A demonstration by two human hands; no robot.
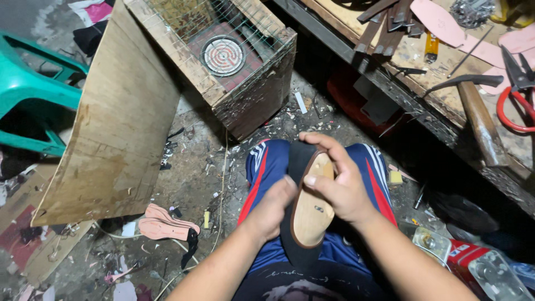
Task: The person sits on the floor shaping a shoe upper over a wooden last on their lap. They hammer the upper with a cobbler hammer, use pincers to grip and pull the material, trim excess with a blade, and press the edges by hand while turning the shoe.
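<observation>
While I sat with my knees apart, I held the tan wooden shoe last with its black upper (313,214) upright on my lap — sole side facing me so I could see the edge. My right hand (341,187) was closed around its top, thumb pressing the sole; my left hand (274,209) gripped the black side, fingers curled. Ahead on the floor stood a rough wooden box under wire mesh (237,53) — inside it lay a round coiled heating plate (223,56). Beside me, the surface (446,100) carried a wooden-handled hammer (478,114).
</observation>
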